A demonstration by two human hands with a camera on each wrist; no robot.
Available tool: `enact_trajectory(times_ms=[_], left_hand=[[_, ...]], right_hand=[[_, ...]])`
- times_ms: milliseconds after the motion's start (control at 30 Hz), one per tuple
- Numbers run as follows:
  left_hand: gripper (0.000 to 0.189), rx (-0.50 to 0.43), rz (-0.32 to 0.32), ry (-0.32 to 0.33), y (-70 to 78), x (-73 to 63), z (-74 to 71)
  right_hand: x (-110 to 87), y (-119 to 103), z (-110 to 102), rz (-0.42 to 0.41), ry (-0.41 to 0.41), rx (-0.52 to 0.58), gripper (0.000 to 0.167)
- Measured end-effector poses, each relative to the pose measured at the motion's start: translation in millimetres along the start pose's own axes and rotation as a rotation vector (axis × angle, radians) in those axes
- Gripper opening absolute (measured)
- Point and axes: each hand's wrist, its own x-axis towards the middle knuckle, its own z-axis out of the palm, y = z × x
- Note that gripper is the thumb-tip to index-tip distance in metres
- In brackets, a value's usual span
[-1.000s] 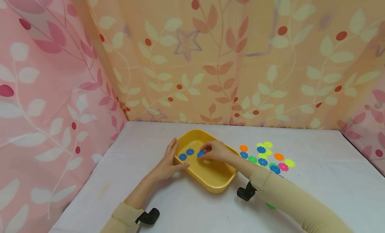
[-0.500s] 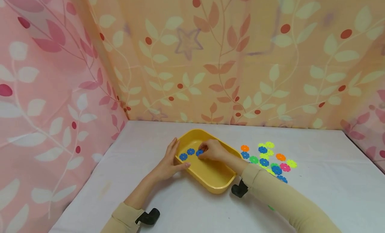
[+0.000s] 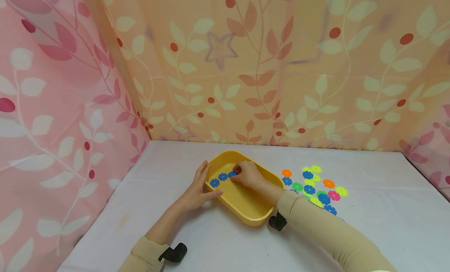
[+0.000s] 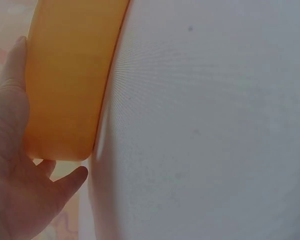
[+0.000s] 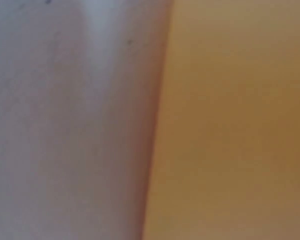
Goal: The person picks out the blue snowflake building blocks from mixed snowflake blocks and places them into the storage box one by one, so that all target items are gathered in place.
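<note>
A yellow plastic bin (image 3: 247, 203) stands at an angle on the white table. My left hand (image 3: 194, 192) rests against its left corner, straight fingers along the end and thumb along the near side; the left wrist view shows the same hand (image 4: 15, 170) at the bin's outer wall (image 4: 70, 85). My right hand (image 3: 250, 176) reaches inside and pinches a blue notched plastic disc (image 3: 231, 174), partly hidden by the fingertips. Two more blue discs (image 3: 223, 176) lie in the bin, in a row with it. In the right wrist view, only the blurred bin wall (image 5: 230, 120) and table show.
Right of the bin lies a loose scatter of notched discs: orange (image 3: 329, 184), pink (image 3: 334, 196), yellow (image 3: 341, 191), green (image 3: 297, 186) and blue (image 3: 324, 198), some overlapping. Patterned cloth (image 3: 225, 80) hangs behind the table and at its sides.
My right hand has shifted slightly away from me inside the bin with the blue disc, bringing it nearer the other two. My left hand and the bin stay in place.
</note>
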Motion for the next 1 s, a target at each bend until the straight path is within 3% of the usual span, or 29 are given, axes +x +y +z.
enact_trajectory(times_ms=[300,600,867,1000], left_hand=[[0.102,0.015,-0.008,-0.001,1.3,-0.2,-0.1],[0.104,0.011,-0.012,-0.004,1.3,-0.7,0.1],[0.104,0.006,-0.016,-0.006,1.4,-0.6,-0.4],[0.105,0.013,-0.016,-0.005,1.4,-0.5,-0.2]], right_hand=[[-3.1,-2.8,-3.1,0.020,0.031,0.017,0.021],[-6.8,-3.9,-8.4,0.177,-0.028,0.197,0.014],[-6.3,-4.8,-9.0,0.202,-0.037,0.262,0.023],[-6.4,-5.5,-8.4,0.162,-0.040,0.265,0.024]])
